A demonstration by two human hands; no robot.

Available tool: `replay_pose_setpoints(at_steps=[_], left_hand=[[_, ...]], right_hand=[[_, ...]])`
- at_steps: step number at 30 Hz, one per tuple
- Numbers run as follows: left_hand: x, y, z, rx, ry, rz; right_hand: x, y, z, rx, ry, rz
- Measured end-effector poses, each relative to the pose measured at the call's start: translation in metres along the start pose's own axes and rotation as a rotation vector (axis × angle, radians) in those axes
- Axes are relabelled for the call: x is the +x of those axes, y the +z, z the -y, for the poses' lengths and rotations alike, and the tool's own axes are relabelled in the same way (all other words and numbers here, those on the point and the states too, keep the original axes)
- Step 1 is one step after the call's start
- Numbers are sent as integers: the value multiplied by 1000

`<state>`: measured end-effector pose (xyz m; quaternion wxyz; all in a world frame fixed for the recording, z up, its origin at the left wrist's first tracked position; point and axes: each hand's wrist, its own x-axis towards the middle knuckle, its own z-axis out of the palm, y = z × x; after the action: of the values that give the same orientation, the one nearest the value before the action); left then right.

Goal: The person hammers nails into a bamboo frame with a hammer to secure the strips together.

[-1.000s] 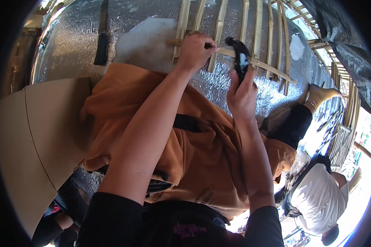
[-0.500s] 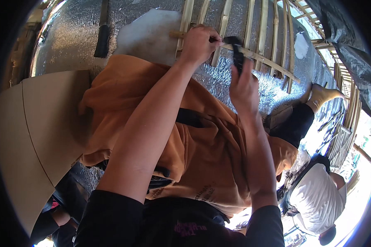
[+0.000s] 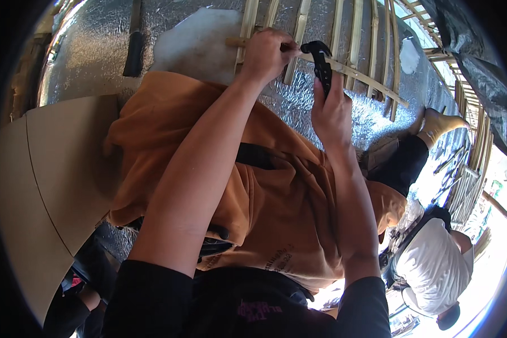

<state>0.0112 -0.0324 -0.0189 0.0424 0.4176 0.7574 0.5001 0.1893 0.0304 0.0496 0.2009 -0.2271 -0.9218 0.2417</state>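
My right hand (image 3: pixel 332 121) is closed round the handle of a black hammer (image 3: pixel 322 66). The hammer's head is up beside the fingertips of my left hand (image 3: pixel 266 56). The left fingers are pinched together over a bamboo cross slat (image 3: pixel 366 81); what they hold, if anything, is too small to tell. This slat lies across several upright bamboo strips (image 3: pixel 335 36), making a lattice on a silvery foil sheet. A brown garment (image 3: pixel 281 214) is spread across my lap under both forearms.
Pale curved panel (image 3: pixel 67 169) at the left. A dark strip (image 3: pixel 134 50) lies on the foil sheet (image 3: pixel 101 34). Someone's bare foot (image 3: pixel 442 125) is at the right, and a person in a white shirt (image 3: pixel 434 265) sits lower right. Dark plastic sheeting (image 3: pixel 479 62) hangs upper right.
The hammer, blurred before, now shows sharply, its head slightly higher and nearer my left fingertips. My left hand stays at the cross slat. The whole view has shifted slightly.
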Motion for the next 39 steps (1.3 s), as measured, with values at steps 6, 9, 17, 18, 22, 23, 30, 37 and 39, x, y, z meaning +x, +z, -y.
replay_pose_setpoints(at_steps=[6,9,17,18,22,23,30,37,39], left_hand=[[-3,-1,-10,-29,-72,27],[0,-3,-13,-36,-90,56],[0,-3,-12,-50,-59,60],[-1,-3,-14,-56,-87,67],[-1,-2,-19,-54,-32,-14],[-1,-2,-19,-54,-31,-14],[0,-2,-22,-74,-76,2],[0,1,-16,-40,-94,21],[0,2,-15,-34,-86,21]], right_hand=[[-1,-20,4,188,266,-36],[-4,-21,-3,173,281,-29],[-6,-22,0,246,288,-63],[-6,-23,0,245,289,-64],[-5,-22,1,265,338,-46],[-5,-21,0,244,342,-32],[-7,-19,-1,222,350,2],[-5,-16,1,174,346,56],[-5,-15,1,153,311,43]])
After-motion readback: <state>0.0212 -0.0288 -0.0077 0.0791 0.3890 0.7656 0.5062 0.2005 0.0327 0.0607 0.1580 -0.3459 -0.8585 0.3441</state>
